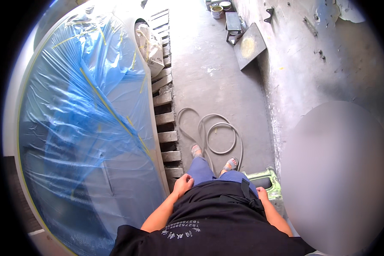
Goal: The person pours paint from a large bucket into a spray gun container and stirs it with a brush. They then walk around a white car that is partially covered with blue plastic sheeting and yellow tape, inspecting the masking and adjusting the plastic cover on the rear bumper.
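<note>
Plastic sheeting [85, 123] is covering the car [130, 15] on the left. It's bunching into thin, shiny blue folds, so a brushing sleeve could be tugging the yellow tape [91, 84] loose. Up top, a lumpy paper wrap [149, 47] is sticking out from the car's side, basically asking for a bump. Next over, rough grey slats [167, 136] are running in a row with dark gaps between, so anything small could be vanishing down there if dropped. Left hand [183, 184] is hanging near the sheeting, fingers loosely curled, holding nothing that's showing. Strappy sandals [195, 150] are what I'd be worrying about: they're standing right by a smooth grey hose [219, 153] that's looping over the scuffed floor [226, 81], so a careless step could be causing a trip. Further up, a dark stool [233, 19] is standing beside a flat, yellow-smudged board [248, 47] that's looking tilted and could be sliding if kicked. Right hand [262, 193] is half hiding, so I'm not able to tell whether it's gripping anything. Close by, a chunky green frame [274, 181] is sitting at shin-banging range. Pitted, patchy wall [320, 81] is filling the far right.
</note>
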`<state>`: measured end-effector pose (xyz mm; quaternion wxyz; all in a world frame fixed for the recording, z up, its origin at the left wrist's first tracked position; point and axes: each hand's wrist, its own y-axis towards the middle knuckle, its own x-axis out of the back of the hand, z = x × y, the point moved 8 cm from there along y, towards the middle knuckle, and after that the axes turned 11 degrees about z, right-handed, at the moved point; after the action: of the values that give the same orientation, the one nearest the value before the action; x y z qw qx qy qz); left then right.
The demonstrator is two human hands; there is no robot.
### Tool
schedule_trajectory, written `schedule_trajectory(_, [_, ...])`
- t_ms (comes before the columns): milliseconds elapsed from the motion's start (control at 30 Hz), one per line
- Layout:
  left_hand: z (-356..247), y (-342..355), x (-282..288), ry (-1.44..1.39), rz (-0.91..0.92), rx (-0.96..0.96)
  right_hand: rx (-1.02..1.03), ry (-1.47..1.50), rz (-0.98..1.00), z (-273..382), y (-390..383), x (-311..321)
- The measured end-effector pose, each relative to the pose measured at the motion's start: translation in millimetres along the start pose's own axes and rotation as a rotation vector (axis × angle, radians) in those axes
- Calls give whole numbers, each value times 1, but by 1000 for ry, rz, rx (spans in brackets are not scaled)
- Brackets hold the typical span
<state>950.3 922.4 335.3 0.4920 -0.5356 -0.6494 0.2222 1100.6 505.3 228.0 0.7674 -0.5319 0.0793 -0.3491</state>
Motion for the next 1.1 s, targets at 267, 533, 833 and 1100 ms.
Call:
schedule_trajectory(267, [-52,35,41,-29,24,-62,43,-145,33,14,31,3])
schedule_trajectory(533, [-53,111,113,-146,10,6,-53,-137,51,131,86,9])
schedule_trajectory(833, [-88,181,196,-51,54,-68,94,-258,-321,365,111,80])
schedule_trajectory(1100, [-101,220,234,6,123,61,239,-284,-398,461,170,125])
